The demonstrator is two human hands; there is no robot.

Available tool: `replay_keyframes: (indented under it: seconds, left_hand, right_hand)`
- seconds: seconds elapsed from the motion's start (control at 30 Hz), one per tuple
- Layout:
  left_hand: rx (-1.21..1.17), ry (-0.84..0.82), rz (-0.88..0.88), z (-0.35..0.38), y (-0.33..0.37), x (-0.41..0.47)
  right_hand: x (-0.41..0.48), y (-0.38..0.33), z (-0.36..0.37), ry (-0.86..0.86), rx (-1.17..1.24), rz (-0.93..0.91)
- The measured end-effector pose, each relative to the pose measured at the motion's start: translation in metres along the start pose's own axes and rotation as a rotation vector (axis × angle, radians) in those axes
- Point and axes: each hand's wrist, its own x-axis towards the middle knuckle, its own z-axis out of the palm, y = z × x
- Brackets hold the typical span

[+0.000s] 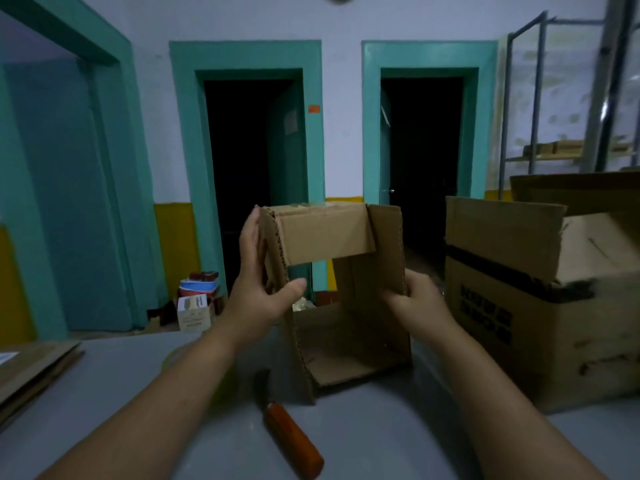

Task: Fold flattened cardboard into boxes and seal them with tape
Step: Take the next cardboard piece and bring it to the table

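Now, left hand clasping box, right hand pinching its edge

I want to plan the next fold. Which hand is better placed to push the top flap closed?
Probably the left hand: it grips the small cardboard box on the wall beside the top flap, thumb near its edge. The right hand holds lower down.

Brown cardboard box, grey table, orange-handled knife, 2 teal doorframes.

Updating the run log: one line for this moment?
box: half-folded | left hand: grips left wall | right hand: grips right wall | knife: on table
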Motion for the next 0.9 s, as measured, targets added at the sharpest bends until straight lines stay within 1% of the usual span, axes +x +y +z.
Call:
replay_keyframes:
  seconds: [0.13,0.17,0.2,0.23,0.3,0.33,0.37,0.4,0.43,0.47,0.53,0.57,0.6,0.67,0.7,0.77,0.83,0.9]
  left_hand:
    - [0.101,-0.079,-0.13,0.015,-0.014,-0.02]
    - [0.113,-0.071,-0.148,0.019,-0.015,-0.022]
    - [0.128,-0.05,-0.155,0.022,-0.014,-0.024]
    - [0.135,-0.024,-0.163,0.025,-0.012,-0.024]
    - [0.129,0.033,-0.187,0.026,-0.01,-0.022]
    - [0.125,0.052,-0.202,0.026,-0.01,-0.022]
    - [0.127,0.063,-0.216,0.024,-0.012,-0.022]
    - [0.132,0.066,-0.229,0.023,-0.015,-0.023]
    - [0.135,0.065,-0.242,0.021,-0.018,-0.022]
    - [0.13,0.065,-0.255,0.02,-0.02,-0.021]
    - [0.117,0.077,-0.271,0.016,-0.026,-0.02]
    - [0.114,0.073,-0.273,0.015,-0.027,-0.019]
    - [0.118,0.056,-0.268,0.014,-0.028,-0.02]
    - [0.147,-0.003,-0.258,0.014,-0.029,-0.022]
    - [0.165,-0.034,-0.264,0.016,-0.029,-0.024]
    - [0.181,-0.084,-0.285,0.019,-0.03,-0.029]
    - [0.196,-0.119,-0.318,0.022,-0.028,-0.032]
    - [0.21,-0.141,-0.325,0.023,-0.027,-0.032]
  right_hand:
    - [-0.002,-0.001,0.001,0.058,0.016,-0.029]
    - [-0.002,0.0,0.003,0.097,-0.014,-0.047]
    - [-0.004,-0.002,0.004,0.185,-0.067,-0.104]
    - [-0.006,-0.006,0.002,0.314,-0.129,-0.212]
    - [-0.013,-0.019,0.0,0.573,-0.233,-0.532]
    - [-0.017,-0.027,0.001,0.615,-0.27,-0.689]
    - [-0.022,-0.034,0.005,0.568,-0.298,-0.826]
    - [-0.027,-0.04,0.013,0.447,-0.324,-0.924]
    - [-0.032,-0.044,0.023,0.271,-0.361,-0.958]
    - [-0.035,-0.047,0.033,0.063,-0.41,-0.918]
    - [-0.039,-0.049,0.049,-0.317,-0.526,-0.685]
    - [-0.038,-0.047,0.053,-0.451,-0.599,-0.555]
    - [-0.037,-0.042,0.055,-0.538,-0.669,-0.442]
    - [-0.035,-0.034,0.055,-0.615,-0.778,-0.273]
    - [-0.034,-0.031,0.055,-0.621,-0.797,-0.242]
    - [-0.035,-0.029,0.058,-0.615,-0.812,-0.241]
    - [-0.035,-0.034,0.057,-0.527,-0.827,-0.294]
    - [-0.033,-0.041,0.053,-0.372,-0.79,-0.365]
